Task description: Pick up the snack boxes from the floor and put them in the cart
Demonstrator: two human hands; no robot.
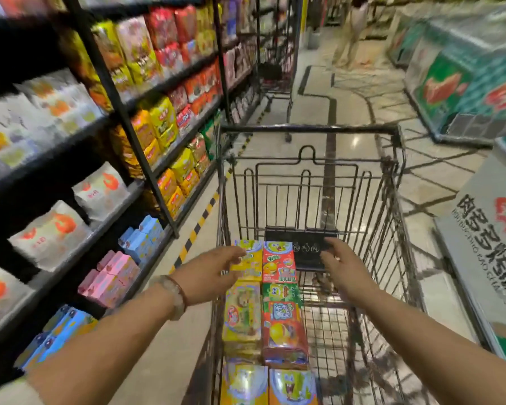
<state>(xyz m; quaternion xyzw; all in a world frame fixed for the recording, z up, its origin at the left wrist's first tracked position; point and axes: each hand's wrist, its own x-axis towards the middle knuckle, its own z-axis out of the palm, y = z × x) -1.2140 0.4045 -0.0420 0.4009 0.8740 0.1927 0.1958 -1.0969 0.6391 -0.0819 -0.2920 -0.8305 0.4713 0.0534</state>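
Observation:
A black wire shopping cart (310, 129) stands in the aisle straight ahead of me. Several colourful snack boxes lie in two rows along its left side: a yellow box (247, 260) and a red box (278, 263) at the far end, more yellow, green and orange ones (284, 331) nearer to me. My left hand (214, 273), with a bead bracelet on the wrist, hovers at the cart's left wall with fingers spread, their tips by the far yellow box. My right hand (341, 263) reaches over the cart with relaxed fingers and holds nothing.
Black shelves (123, 118) packed with snack bags and small boxes run along the left. Chest freezers (462, 83) line the right side. A second cart (278, 68) stands further down the aisle, and a person (352, 30) walks at the far end. Yellow-black tape marks the floor.

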